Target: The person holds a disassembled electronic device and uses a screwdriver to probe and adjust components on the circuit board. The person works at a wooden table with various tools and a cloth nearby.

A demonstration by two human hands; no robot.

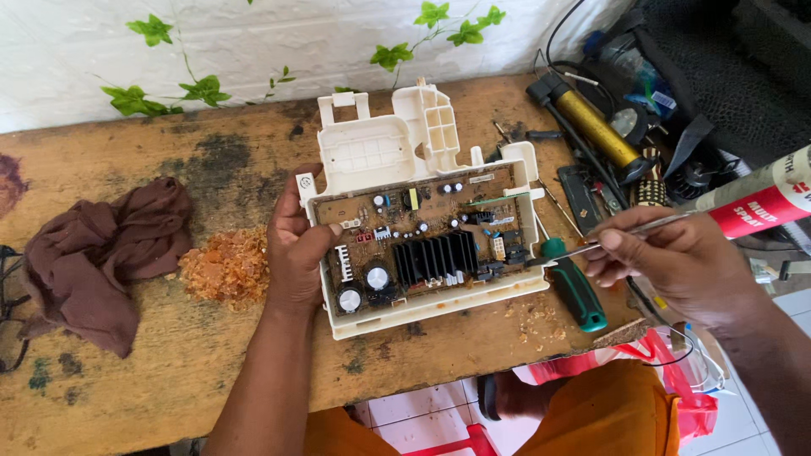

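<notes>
Left hand (297, 245) grips the left edge of the circuit board (422, 241), thumb pressed on its face; the fingers beneath are hidden. The brown board sits in a white plastic housing (384, 152) on the worn wooden surface (211, 355). Right hand (676, 262) pinches a thin metal probe (642, 228), its tip at the board's right edge. Green-handled screwdriver (574, 287) lies beside it. Crumpled brown cloth (101, 253) at left; spray can (760, 198) cut off at right.

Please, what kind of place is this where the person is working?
Probably a small, informal electronics repair bench. A circuit board in a white plastic housing lies on a worn, stained wooden table; a green-handled screwdriver lies beside it, and tools and cables are piled at the far right.
</notes>
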